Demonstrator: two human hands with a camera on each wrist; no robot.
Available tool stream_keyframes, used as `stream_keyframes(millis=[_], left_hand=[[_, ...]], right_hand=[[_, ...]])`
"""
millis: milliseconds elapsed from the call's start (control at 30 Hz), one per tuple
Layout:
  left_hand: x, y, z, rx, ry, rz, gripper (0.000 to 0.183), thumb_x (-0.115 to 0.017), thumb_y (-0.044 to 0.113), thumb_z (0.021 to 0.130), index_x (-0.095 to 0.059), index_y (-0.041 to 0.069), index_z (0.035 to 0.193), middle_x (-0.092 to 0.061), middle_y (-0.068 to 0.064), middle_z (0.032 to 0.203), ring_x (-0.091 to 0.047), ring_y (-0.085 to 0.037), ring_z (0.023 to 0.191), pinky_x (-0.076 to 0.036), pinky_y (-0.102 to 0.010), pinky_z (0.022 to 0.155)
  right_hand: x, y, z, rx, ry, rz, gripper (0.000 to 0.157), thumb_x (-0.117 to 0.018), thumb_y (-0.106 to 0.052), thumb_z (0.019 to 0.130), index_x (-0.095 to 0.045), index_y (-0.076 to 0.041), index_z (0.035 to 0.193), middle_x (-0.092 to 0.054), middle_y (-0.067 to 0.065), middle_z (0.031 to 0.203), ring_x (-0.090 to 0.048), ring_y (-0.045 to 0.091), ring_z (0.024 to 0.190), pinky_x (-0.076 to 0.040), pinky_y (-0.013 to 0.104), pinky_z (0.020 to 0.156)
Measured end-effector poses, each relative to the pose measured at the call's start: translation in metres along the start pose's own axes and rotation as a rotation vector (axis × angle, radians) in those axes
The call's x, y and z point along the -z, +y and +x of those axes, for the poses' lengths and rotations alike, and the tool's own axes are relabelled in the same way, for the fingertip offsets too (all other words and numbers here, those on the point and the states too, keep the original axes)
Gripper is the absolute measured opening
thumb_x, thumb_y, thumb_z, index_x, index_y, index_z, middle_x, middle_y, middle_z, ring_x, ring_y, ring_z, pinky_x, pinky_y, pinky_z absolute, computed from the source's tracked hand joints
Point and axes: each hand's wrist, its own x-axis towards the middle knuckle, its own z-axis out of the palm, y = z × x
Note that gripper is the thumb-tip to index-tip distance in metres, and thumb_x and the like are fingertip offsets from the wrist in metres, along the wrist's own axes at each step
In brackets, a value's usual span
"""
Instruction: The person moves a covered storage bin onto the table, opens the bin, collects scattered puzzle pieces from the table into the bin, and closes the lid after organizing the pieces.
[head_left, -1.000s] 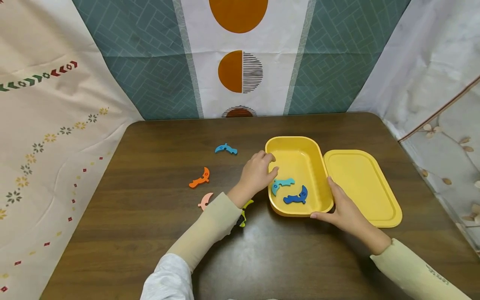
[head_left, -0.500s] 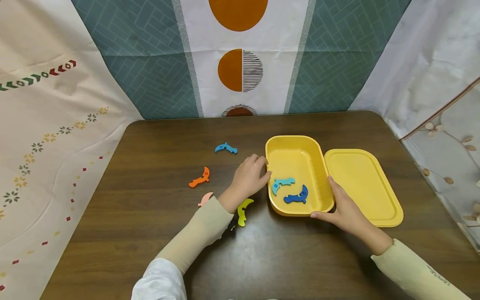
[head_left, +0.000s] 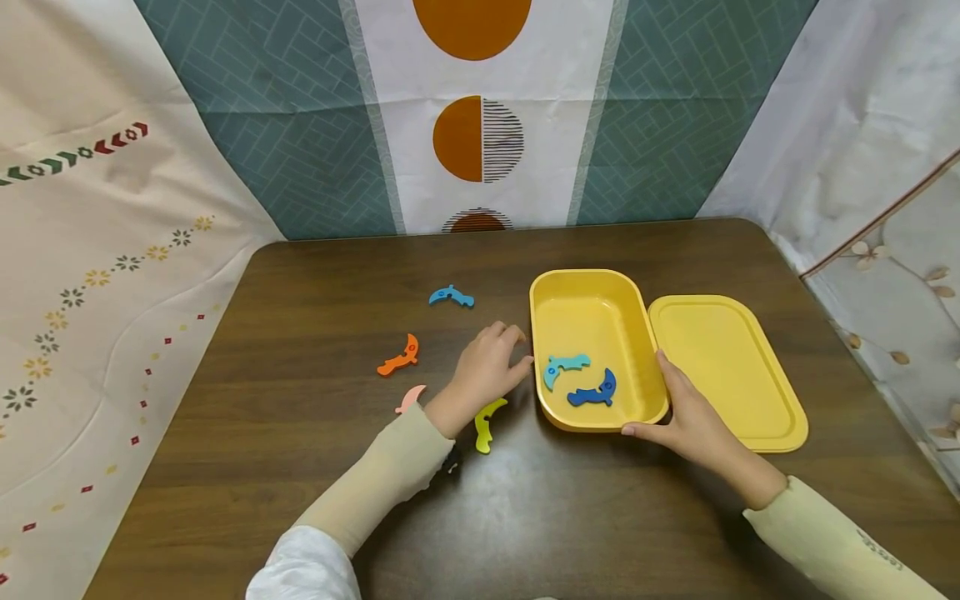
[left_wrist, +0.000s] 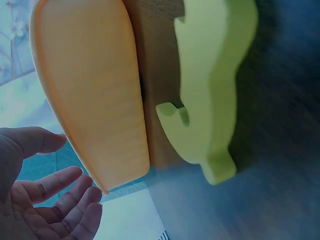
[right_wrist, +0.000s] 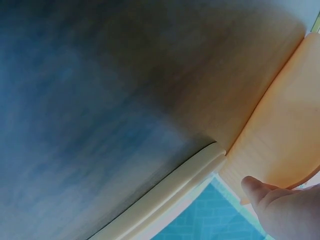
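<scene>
My left hand (head_left: 483, 367) hovers just left of the yellow plastic box (head_left: 536, 333), fingers loosely bent and nothing held. In the left wrist view its fingers (left_wrist: 82, 187) and thumb appear beside the box wall (left_wrist: 95, 100). With thumb at the near rim and fingers along the right side, my right hand (head_left: 686, 412) grips the box's near right corner. Inside lie a turquoise curved knife-shaped toy (head_left: 566, 367) and a dark blue one (head_left: 592, 392). A lime-green toy (head_left: 486, 425) of similar shape rests on the table near my left wrist.
On the table to the left are a blue toy (head_left: 452, 296), an orange toy (head_left: 399, 357) and a pink toy (head_left: 409, 398), the last partly behind my left sleeve. A flat yellow lid (head_left: 727, 375) lies against the box's right side.
My left hand has drawn back from over the box's left rim, toward the left and nearer to me, uncovering the lime-green toy. My right hand keeps its grip on the box.
</scene>
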Motion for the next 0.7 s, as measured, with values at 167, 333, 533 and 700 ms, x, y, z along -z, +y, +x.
stream_keyframes(millis=[167,333,533,700], left_hand=[[-0.002,-0.006,-0.003,0.012,-0.012,-0.008,0.032,-0.066,0.025,0.089,-0.063,0.004,0.112,-0.060,-0.010,0.104,-0.057,-0.024,0.091,-0.052,-0.036,0.075],[-0.002,-0.010,-0.010,0.032,-0.049,-0.004,0.033,-0.067,0.025,0.089,-0.063,0.003,0.113,-0.060,-0.011,0.105,-0.057,-0.025,0.092,-0.051,-0.037,0.077],[-0.006,-0.014,-0.016,0.046,-0.079,0.013,0.033,-0.067,0.025,0.088,-0.063,0.002,0.112,-0.060,-0.011,0.102,-0.057,-0.025,0.090,-0.051,-0.037,0.073],[-0.010,-0.016,-0.020,0.070,-0.146,0.041,0.036,-0.069,0.027,0.086,-0.062,0.004,0.113,-0.060,-0.012,0.104,-0.058,-0.027,0.093,-0.052,-0.040,0.075]], right_hand=[[-0.001,0.000,0.000,-0.002,-0.002,0.007,0.120,-0.083,-0.039,0.069,-0.006,0.007,0.149,-0.018,0.033,0.151,-0.025,0.051,0.135,-0.028,0.064,0.102],[0.000,0.000,0.000,-0.010,-0.007,0.002,0.121,-0.083,-0.040,0.070,-0.005,0.005,0.150,-0.018,0.032,0.151,-0.025,0.050,0.135,-0.028,0.064,0.103],[0.000,-0.001,-0.002,-0.023,-0.016,0.002,0.120,-0.082,-0.041,0.071,-0.004,0.003,0.151,-0.017,0.031,0.152,-0.023,0.050,0.136,-0.027,0.064,0.103],[0.000,-0.001,-0.002,-0.023,-0.015,0.002,0.120,-0.082,-0.041,0.071,-0.003,0.002,0.151,-0.017,0.030,0.152,-0.023,0.050,0.136,-0.027,0.064,0.104]])
